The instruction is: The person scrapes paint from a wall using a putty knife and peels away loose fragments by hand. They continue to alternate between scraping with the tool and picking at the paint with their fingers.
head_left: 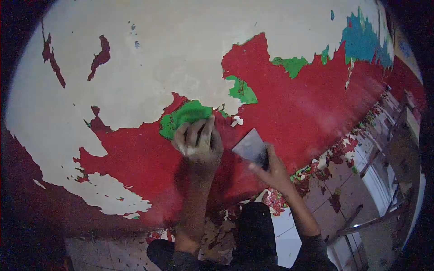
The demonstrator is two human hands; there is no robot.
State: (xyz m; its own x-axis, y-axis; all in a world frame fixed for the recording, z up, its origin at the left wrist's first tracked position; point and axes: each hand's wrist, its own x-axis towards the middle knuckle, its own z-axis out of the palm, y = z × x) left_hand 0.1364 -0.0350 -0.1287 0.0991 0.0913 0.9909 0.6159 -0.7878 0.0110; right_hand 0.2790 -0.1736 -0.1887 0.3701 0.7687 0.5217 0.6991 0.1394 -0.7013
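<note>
My left hand [199,142] is raised against the wall with its fingers bent and drawn together at the lower edge of a green paint patch [181,116]. Whatever its fingertips grip there is too blurred to make out. To the right, my right hand [275,174] is closed around a flat, grey scraper [251,147], thumb on one side and fingers on the other. The scraper's broad blade points up and left, in front of the red wall area [298,113]. A small loose white paint flake [237,120] clings just above the blade.
Cream paint [158,49] with ragged edges covers the upper wall, and a blue patch [361,38] shows at upper right. Red, green and white paint chips [323,169] litter the floor along the wall's foot. My dark-clothed knee [257,230] is close to the wall.
</note>
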